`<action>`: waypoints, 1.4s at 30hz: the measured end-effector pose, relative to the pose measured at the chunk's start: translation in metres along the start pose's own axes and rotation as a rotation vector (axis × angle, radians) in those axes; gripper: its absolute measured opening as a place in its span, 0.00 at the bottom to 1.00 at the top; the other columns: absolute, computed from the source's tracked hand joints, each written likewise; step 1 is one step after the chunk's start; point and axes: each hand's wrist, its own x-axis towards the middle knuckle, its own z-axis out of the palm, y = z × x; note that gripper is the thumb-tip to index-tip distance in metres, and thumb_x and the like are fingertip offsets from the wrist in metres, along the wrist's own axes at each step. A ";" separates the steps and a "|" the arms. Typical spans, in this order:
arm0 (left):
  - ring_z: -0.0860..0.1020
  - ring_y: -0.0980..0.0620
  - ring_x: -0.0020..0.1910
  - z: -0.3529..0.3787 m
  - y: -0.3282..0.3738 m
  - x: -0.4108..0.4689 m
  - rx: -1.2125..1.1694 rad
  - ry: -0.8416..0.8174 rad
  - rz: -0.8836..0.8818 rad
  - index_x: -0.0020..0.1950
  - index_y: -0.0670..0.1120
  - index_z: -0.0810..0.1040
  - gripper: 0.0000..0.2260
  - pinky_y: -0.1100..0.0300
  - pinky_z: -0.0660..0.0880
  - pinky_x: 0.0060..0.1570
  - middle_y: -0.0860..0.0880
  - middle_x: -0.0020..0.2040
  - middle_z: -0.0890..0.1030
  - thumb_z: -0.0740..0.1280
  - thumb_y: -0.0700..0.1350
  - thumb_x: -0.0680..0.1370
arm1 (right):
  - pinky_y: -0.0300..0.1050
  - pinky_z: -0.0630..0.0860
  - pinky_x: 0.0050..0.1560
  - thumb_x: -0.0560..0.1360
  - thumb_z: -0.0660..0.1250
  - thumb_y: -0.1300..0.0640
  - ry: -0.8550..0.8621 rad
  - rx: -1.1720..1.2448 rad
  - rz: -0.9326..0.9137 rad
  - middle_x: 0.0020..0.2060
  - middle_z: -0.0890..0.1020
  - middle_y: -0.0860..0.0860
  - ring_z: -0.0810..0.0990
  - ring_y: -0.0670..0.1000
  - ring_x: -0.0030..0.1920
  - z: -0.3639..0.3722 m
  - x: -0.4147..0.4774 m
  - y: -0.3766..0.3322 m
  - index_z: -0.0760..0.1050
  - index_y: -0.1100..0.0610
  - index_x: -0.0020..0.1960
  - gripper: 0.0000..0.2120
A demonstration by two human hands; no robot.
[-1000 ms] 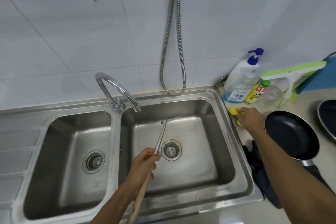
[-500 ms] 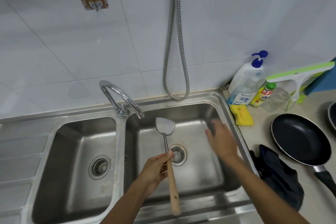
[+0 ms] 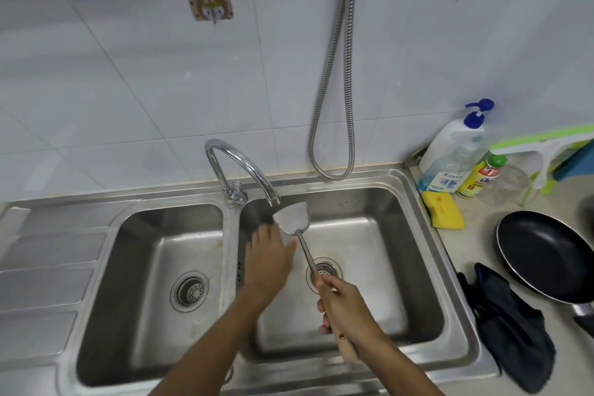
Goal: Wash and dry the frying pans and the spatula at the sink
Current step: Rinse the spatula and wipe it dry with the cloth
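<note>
A metal spatula (image 3: 293,219) with a wooden handle is held over the right basin of the steel double sink (image 3: 451,286), its blade just under the faucet spout (image 3: 239,164). My right hand (image 3: 348,310) grips the handle. My left hand (image 3: 268,255) is open, fingers stretched toward the faucet, beside the blade's left edge. A black frying pan (image 3: 546,255) lies on the counter to the right of the sink. No water is visibly running.
A yellow sponge (image 3: 444,210), a soap pump bottle (image 3: 456,151), a small yellow bottle (image 3: 482,175), a glass (image 3: 505,185) and a green-white squeegee (image 3: 543,146) crowd the back right corner. A dark cloth (image 3: 514,326) lies beside the pan. A metal hose (image 3: 334,106) hangs on the wall.
The spatula passed from my left hand to my right hand, which came back from the sponge. My left hand moved up toward the faucet, and the blade rose under the spout.
</note>
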 end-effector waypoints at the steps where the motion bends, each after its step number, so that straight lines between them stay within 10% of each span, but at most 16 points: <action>1: 0.78 0.41 0.58 -0.009 -0.009 0.017 0.150 0.124 0.109 0.66 0.40 0.76 0.22 0.47 0.76 0.56 0.40 0.61 0.78 0.68 0.55 0.80 | 0.48 0.80 0.34 0.83 0.63 0.51 0.004 0.001 0.008 0.33 0.77 0.52 0.74 0.51 0.27 0.000 0.001 0.000 0.78 0.51 0.64 0.12; 6: 0.67 0.36 0.75 -0.046 -0.043 0.091 0.484 0.116 0.152 0.73 0.34 0.69 0.27 0.44 0.69 0.70 0.34 0.73 0.70 0.60 0.51 0.80 | 0.46 0.79 0.34 0.83 0.63 0.49 0.008 0.004 0.027 0.35 0.77 0.54 0.74 0.51 0.27 -0.003 0.002 0.001 0.78 0.50 0.63 0.12; 13: 0.73 0.38 0.66 -0.038 -0.053 0.090 0.375 0.101 0.083 0.64 0.34 0.74 0.23 0.45 0.78 0.58 0.37 0.62 0.75 0.71 0.43 0.73 | 0.46 0.78 0.34 0.82 0.63 0.50 0.020 0.041 0.050 0.36 0.77 0.54 0.73 0.51 0.28 -0.004 0.016 0.000 0.79 0.52 0.62 0.12; 23: 0.56 0.39 0.81 0.006 -0.063 -0.008 0.077 0.009 -0.091 0.79 0.38 0.61 0.32 0.43 0.67 0.73 0.37 0.82 0.54 0.69 0.47 0.79 | 0.45 0.77 0.34 0.82 0.64 0.51 -0.061 0.094 0.110 0.36 0.77 0.54 0.73 0.49 0.28 0.013 0.034 -0.011 0.79 0.57 0.57 0.11; 30: 0.74 0.46 0.68 0.025 -0.042 -0.047 -0.267 -0.111 -0.205 0.74 0.43 0.71 0.23 0.54 0.71 0.68 0.45 0.71 0.74 0.67 0.50 0.81 | 0.44 0.79 0.35 0.82 0.62 0.54 0.002 0.043 0.133 0.36 0.80 0.55 0.76 0.50 0.31 0.023 0.060 -0.024 0.80 0.59 0.55 0.11; 36: 0.83 0.54 0.50 0.028 -0.026 -0.044 -0.631 -0.251 -0.345 0.58 0.44 0.81 0.08 0.73 0.74 0.41 0.49 0.54 0.85 0.65 0.44 0.83 | 0.44 0.80 0.36 0.82 0.62 0.55 0.013 0.009 0.164 0.36 0.80 0.56 0.77 0.51 0.34 0.026 0.068 -0.031 0.81 0.60 0.53 0.11; 42: 0.84 0.54 0.43 0.022 -0.008 -0.030 -0.809 -0.076 -0.405 0.52 0.46 0.84 0.08 0.77 0.73 0.36 0.50 0.45 0.86 0.66 0.45 0.83 | 0.44 0.79 0.35 0.81 0.61 0.56 -0.002 -0.027 0.171 0.36 0.80 0.55 0.76 0.51 0.32 0.023 0.069 -0.037 0.80 0.60 0.53 0.10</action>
